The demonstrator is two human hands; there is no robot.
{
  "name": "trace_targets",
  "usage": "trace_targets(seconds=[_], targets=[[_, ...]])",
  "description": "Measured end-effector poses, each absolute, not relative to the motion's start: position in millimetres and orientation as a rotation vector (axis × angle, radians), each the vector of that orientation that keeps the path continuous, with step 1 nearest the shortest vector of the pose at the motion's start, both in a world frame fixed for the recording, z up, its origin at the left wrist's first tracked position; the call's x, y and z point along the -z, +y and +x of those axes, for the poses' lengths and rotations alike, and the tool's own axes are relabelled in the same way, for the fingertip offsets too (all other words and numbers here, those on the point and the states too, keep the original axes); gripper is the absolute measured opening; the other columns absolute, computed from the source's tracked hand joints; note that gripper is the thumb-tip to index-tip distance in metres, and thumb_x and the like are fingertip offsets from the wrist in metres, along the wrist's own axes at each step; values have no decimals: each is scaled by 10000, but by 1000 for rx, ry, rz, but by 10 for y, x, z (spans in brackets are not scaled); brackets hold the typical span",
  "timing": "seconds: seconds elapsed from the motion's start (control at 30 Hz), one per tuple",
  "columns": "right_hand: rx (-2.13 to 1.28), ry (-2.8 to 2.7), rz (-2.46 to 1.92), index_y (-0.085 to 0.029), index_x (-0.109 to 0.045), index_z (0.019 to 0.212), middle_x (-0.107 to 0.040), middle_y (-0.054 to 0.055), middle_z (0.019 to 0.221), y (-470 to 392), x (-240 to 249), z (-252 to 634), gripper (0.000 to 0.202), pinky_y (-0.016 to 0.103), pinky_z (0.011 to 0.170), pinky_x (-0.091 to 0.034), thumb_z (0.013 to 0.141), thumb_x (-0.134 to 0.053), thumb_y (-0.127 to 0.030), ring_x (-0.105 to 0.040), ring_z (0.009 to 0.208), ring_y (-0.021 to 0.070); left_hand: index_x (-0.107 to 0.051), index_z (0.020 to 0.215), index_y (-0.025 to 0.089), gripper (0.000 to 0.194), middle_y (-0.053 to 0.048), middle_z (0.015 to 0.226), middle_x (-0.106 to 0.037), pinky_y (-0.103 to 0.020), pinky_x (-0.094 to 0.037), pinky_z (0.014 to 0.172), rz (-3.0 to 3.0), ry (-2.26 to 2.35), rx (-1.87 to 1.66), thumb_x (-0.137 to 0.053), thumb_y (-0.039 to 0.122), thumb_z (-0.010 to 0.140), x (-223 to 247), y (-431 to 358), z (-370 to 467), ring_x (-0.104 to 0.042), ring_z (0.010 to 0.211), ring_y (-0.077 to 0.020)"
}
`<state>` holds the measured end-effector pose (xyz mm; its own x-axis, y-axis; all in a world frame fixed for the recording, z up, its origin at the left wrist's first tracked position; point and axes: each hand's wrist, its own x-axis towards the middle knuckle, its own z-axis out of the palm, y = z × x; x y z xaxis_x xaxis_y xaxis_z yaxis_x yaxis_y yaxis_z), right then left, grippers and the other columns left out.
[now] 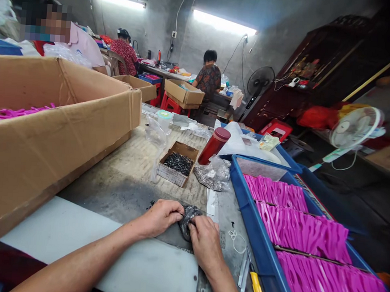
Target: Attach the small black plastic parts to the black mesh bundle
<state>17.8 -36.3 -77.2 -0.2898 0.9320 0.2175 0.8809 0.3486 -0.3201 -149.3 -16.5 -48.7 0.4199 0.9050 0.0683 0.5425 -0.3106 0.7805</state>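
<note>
Apparently unfinished, the dark plastic bag sat over the worktop, pinched between the left hand and right hand; beyond, black pin-like pieces lay loose in a small carton, magenta strips already in rows.

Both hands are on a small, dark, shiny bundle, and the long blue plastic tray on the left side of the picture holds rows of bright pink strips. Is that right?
Not quite: the head view shows the long blue plastic tray on the right side of the picture. It does hold rows of bright pink strips, and both the left hand and right hand are on the small, dark, shiny bundle.
</note>
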Motion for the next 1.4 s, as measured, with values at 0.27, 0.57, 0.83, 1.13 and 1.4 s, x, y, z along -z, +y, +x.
trace_targets(seconds=[0.27, 0.57, 0.83, 1.13, 1.4], targets=[[-326, -2076, -1371, -172, -545, 773, -595, 25, 703, -387, 710, 216, 138, 285, 636, -358, 766, -414, -132, -517, 697, 170, -595, 710, 145, 133, 32, 620, -554, -161, -348, 556, 1984, 1189, -660, -463, 145, 728, 499, -173, -1483, -476, 593, -94], [-332, -2006, -1233, -176, -549, 857, -603, 35, 735, -406, 696, 252, 176, 302, 634, -403, 752, -418, -124, -533, 707, 180, -590, 741, 144, 146, 19, 664, -570, -171, -369, 591, 1979, 1170, -673, -446, 121, 733, 458, -189, -1458, -492, 622, -101], [-339, -1985, -1149, -183, -542, 839, -590, 34, 719, -420, 648, 239, 157, 304, 631, -413, 771, -416, -119, -523, 689, 173, -578, 749, 151, 142, 22, 680, -568, -178, -374, 608, 1980, 1157, -687, -439, 121, 742, 484, -212, -1441, -495, 639, -104], [-536, -1905, -1134, -192, -507, 911, -576, 33, 782, -474, 680, 232, 168, 257, 625, -432, 792, -404, -132, -541, 716, 153, -570, 725, 143, 127, 27, 662, -550, -173, -368, 605, 1911, 1127, -701, -446, 131, 748, 461, -218, -1417, -482, 631, -98], [-675, -1869, -1126, -189, -500, 932, -588, 34, 792, -479, 673, 213, 175, 253, 624, -452, 792, -405, -144, -560, 735, 158, -568, 709, 137, 130, 27, 652, -542, -172, -362, 604, 1889, 1098, -673, -444, 130, 746, 418, -232, -1413, -473, 628, -96]])
